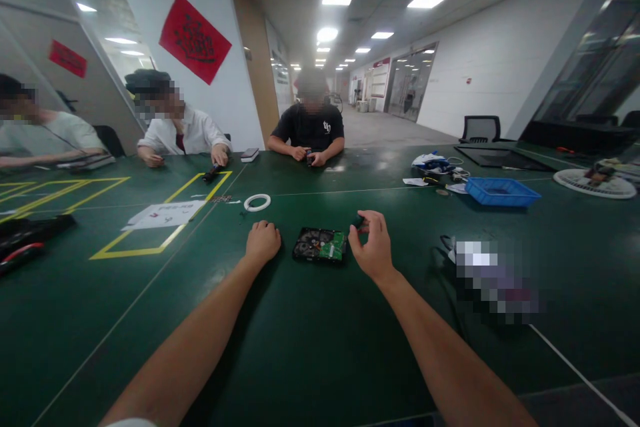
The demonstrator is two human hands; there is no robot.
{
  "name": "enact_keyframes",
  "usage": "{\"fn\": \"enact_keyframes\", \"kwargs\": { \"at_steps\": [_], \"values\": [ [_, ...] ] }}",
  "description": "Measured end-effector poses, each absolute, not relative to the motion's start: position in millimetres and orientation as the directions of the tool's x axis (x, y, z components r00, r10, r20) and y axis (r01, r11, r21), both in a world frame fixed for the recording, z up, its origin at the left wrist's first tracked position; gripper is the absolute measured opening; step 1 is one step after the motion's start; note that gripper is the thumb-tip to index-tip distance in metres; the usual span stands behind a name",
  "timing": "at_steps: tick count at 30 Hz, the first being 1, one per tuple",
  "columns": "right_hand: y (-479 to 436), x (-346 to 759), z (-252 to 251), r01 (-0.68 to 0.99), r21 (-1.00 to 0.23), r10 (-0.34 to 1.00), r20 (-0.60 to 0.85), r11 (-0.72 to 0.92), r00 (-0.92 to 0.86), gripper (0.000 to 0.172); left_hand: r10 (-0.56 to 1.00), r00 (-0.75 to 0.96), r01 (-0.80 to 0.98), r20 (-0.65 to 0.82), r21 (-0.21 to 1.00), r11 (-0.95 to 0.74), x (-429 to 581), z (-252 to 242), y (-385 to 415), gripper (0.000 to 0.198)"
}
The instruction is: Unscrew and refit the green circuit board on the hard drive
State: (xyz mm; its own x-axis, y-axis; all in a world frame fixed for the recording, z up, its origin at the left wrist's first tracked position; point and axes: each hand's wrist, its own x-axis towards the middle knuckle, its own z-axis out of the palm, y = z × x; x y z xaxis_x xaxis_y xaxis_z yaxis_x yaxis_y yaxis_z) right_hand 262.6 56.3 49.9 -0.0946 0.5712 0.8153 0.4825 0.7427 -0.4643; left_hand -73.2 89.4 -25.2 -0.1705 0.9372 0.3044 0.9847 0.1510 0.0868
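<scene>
A hard drive [320, 245] lies on the green table between my hands, its green circuit board facing up on the right half and dark metal on the left. My left hand [263, 241] rests on the table left of the drive, fingers curled into a loose fist and apart from it; nothing shows in it, though its underside is hidden. Just past the drive's right edge, my right hand [371, 243] is raised a little, with thumb and fingers bent around a small dark object [357, 221] too unclear to name.
A white ring [257, 203] lies beyond my left hand. A paper sheet [165, 215] sits within yellow tape. To the right are a blue tray [501, 192], a blurred item [495, 277] with a cable, and a round white grille [595, 183]. Several people sit across the table.
</scene>
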Motion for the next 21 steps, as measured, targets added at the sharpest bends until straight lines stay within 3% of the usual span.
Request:
{"fn": "enact_keyframes", "kwargs": {
  "at_steps": [8,21],
  "values": [
    [51,261,50,0.488,-0.426,0.552,0.821,0.762,-0.144,0.037,0.952,-0.107,0.987,0.287,0.144,0.067,-101,-16,83,0.033],
    [51,261,47,0.473,-0.458,0.588,0.791,0.753,-0.171,0.041,0.916,-0.221,0.963,0.334,0.225,0.15,-105,-19,79,0.027]
  ]
}}
